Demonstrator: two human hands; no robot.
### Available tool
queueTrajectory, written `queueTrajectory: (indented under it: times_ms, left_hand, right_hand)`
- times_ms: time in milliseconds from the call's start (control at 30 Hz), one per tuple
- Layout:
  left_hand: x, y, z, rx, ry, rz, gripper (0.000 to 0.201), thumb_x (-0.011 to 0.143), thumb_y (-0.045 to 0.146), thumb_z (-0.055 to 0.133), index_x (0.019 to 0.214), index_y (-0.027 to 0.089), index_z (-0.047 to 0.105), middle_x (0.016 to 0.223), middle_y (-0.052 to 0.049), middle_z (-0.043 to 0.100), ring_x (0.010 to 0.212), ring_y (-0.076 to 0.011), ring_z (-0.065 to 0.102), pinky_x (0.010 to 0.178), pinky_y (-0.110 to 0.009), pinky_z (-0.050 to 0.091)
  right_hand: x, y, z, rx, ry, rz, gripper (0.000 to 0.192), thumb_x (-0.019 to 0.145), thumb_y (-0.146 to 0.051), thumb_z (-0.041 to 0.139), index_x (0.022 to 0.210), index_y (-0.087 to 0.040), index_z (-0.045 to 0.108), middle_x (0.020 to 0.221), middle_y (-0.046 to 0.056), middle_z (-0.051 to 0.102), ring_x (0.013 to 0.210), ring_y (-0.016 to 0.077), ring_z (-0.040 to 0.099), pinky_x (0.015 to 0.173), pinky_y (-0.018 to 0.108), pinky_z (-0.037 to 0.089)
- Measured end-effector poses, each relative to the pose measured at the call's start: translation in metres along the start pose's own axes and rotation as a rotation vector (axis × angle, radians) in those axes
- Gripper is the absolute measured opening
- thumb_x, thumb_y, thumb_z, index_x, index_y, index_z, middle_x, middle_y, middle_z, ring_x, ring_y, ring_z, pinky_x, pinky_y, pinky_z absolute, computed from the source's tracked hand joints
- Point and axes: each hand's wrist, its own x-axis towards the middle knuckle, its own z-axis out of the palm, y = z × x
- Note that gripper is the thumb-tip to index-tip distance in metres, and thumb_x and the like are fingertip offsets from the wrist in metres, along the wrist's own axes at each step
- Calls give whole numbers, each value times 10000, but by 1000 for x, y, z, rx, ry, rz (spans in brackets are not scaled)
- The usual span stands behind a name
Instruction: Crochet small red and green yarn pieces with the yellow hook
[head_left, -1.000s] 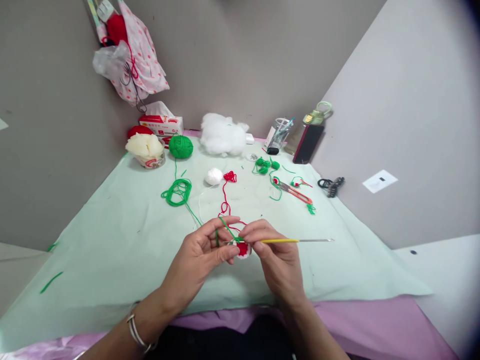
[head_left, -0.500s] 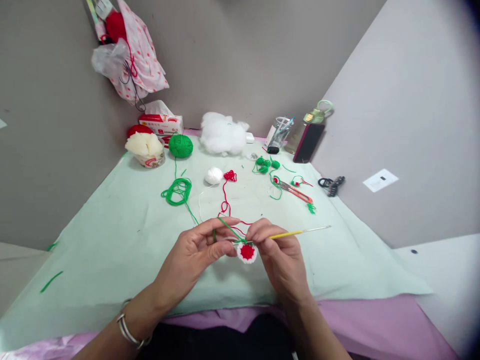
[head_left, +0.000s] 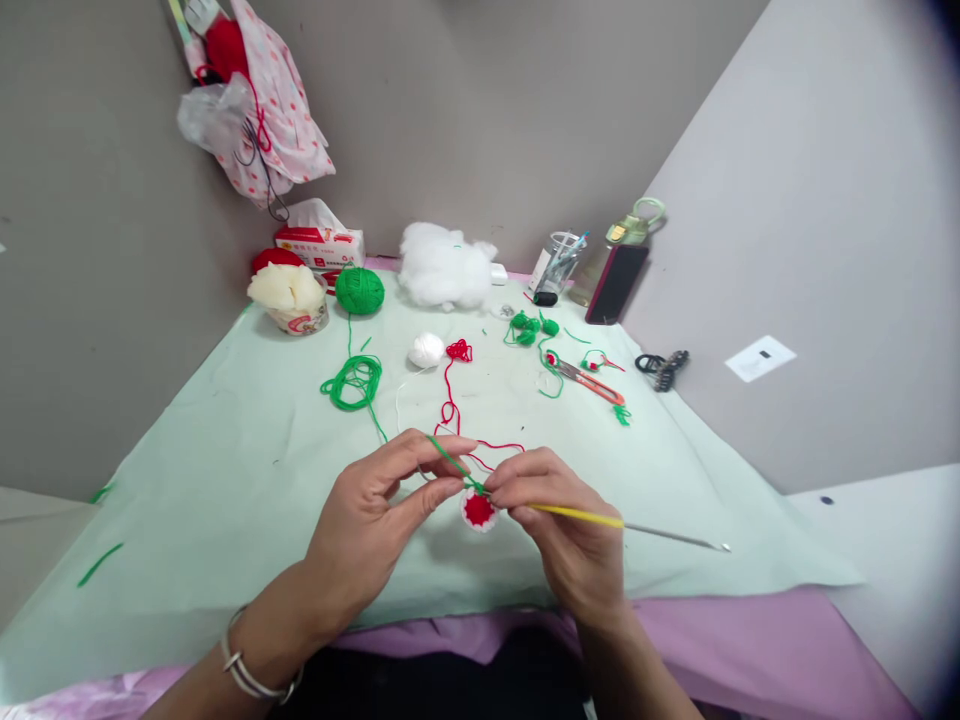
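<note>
A small round crochet piece [head_left: 478, 511], red in the middle with a white edge and green stitches on top, hangs between my hands. My right hand [head_left: 566, 520] pinches it at its upper right edge and also grips a crochet hook [head_left: 585, 515] with a yellow handle, whose bare metal end points right. Green yarn [head_left: 450, 457] runs from the piece over the index finger of my left hand [head_left: 367, 515], whose other fingers curl around it. The left thumb tip is close to the piece; whether it touches is unclear.
Ahead lie a loose green yarn coil [head_left: 355, 383], a green yarn ball [head_left: 360, 291], a white yarn ball [head_left: 427, 350], red yarn [head_left: 459, 350], white stuffing [head_left: 446, 265] and an orange cutter [head_left: 596, 385]. A phone [head_left: 617, 284] leans against a bottle [head_left: 632, 232] at the back right.
The crochet piece has shifted slightly left. The hook has swung so its metal end sits lower and farther right. My left thumb has drawn back a little from the piece.
</note>
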Motion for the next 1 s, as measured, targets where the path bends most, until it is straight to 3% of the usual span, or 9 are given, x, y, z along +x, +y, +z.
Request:
queueTrajectory:
  times_ms: [133,233,400,533,800,1000]
  left_hand:
    - [-4,-3,3,150,44,215,382,915,77,742,1184,338,818,958,36,802,882,-118,743,848,-201,575]
    - [-8,-7,8,199,107,260,429,902,55,743,1237,319,790,929,50,802,867,-105,747,893,-195,574]
    - [-13,-8,11,71,134,25,312,903,144,776,1165,310,800,879,66,809,857,-103,748,888,-188,573]
    - [-12,-7,11,-149,89,-193,276,884,245,828,1151,312,803,883,47,802,863,-121,734,846,-198,576]
    - [-8,-7,14,-434,-5,-371,310,824,265,907,1122,292,825,805,47,700,778,-94,636,781,-175,521]
    - [-8,-8,20,-774,-57,-583,270,890,311,855,1151,247,829,812,18,662,757,-86,598,802,-203,532]
  right_hand:
    - [-3,-4,3,-77,10,-57,230,1026,-124,638,1139,-253,792,1031,43,746,934,152,728,786,265,621]
    - [-9,-2,8,-140,33,-110,315,1011,-58,625,1202,-256,777,1079,52,733,946,154,722,782,268,628]
    - [-22,4,11,-293,10,-205,450,986,0,606,1340,-253,720,1175,88,718,1015,197,716,810,335,655]
    - [-23,5,11,-413,4,-357,482,958,42,598,1378,-173,693,1216,119,713,1077,216,707,851,345,659]
    - [-21,4,12,-519,54,-409,381,968,12,615,1288,-154,738,1171,114,727,1043,208,732,837,318,667]
    - [-23,-2,7,-712,-23,-445,488,989,-68,626,1465,-177,638,1118,132,784,1048,256,765,814,358,695]
